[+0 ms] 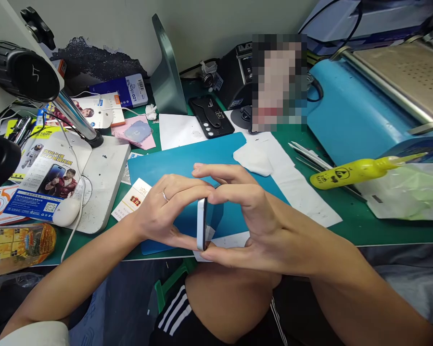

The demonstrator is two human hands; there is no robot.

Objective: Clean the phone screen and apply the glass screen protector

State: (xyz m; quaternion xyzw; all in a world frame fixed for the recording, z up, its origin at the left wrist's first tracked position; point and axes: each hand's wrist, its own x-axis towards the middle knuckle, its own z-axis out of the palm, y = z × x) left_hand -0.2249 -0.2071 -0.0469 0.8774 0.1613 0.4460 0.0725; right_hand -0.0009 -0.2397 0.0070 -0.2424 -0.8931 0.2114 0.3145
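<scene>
A smartphone [201, 225] with a pale metal edge stands on its side between my hands, seen almost edge-on. My left hand [166, 204], with a ring on one finger, grips its top and bottom corners from the left. From the right, my right hand [252, 216] pinches the same phone, thumb below and fingers above. Most of its screen and back are hidden by the angle. Beneath the hands lies a blue work mat [187, 163], and a white cigarette pack [133, 198] sits just beside my left wrist.
A black phone case [211, 115] lies behind the mat, near a white cloth [253, 158]. At right are a yellow bottle [342, 174], tweezers [312, 156] and a blue machine [361, 115]. A microscope stand base [108, 178] and an orange bottle [19, 245] occupy the left.
</scene>
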